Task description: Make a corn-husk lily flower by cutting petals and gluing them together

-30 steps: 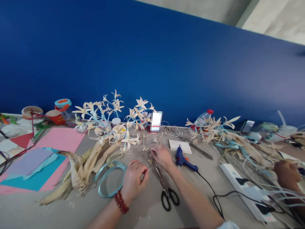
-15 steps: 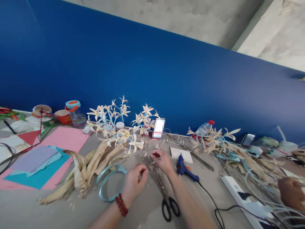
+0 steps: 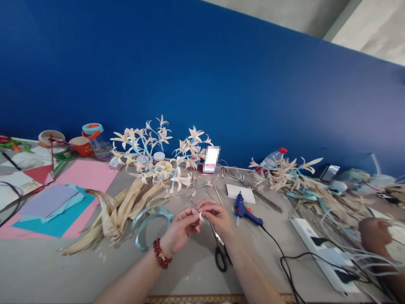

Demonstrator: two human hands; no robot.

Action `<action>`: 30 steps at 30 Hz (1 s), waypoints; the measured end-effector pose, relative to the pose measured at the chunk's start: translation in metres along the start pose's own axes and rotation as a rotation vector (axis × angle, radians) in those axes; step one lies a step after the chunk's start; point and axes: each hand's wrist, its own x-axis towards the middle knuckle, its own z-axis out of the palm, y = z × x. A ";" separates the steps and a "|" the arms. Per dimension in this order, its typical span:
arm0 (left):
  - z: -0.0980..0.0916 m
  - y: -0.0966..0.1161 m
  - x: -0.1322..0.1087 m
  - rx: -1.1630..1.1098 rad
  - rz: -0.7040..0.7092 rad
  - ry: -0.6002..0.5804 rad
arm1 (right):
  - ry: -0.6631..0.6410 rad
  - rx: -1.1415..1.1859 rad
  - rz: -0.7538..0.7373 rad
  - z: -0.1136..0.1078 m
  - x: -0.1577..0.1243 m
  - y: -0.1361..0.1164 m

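My left hand (image 3: 182,228), with a red bead bracelet (image 3: 160,253) at the wrist, meets my right hand (image 3: 219,217) above the middle of the table. Both are closed in a pinch on a small pale curled piece (image 3: 200,216), perhaps corn husk; fingers cover most of it. Black-handled scissors (image 3: 219,241) lie partly under my right forearm. Left of my left hand is a loop of light-blue ribbon (image 3: 138,236), beside dried corn husks (image 3: 110,221). A blue glue gun (image 3: 243,211) rests right of my right hand.
Pale husk flowers on blue stems (image 3: 164,169) stand at the back, near a lit phone (image 3: 210,159). Coloured paper (image 3: 53,204) lies left. More flowers (image 3: 284,177), a white power strip (image 3: 322,253) with cables and another person's hand (image 3: 376,234) are at right.
My hands were apart and have come together, the left moving right and up. The small pale piece now shows between their fingertips. The camera view has shifted slightly.
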 end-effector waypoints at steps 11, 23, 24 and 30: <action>-0.002 -0.001 0.001 0.279 0.180 0.124 | -0.008 -0.089 0.044 -0.004 -0.011 -0.015; -0.006 -0.007 0.005 0.350 0.136 0.219 | 0.037 -0.136 0.264 0.005 -0.041 -0.029; -0.006 -0.007 0.006 0.353 0.134 0.229 | 0.043 -0.164 0.281 0.002 -0.044 -0.029; -0.007 -0.005 0.006 0.376 0.158 0.271 | 0.055 -0.596 0.345 -0.036 -0.094 -0.021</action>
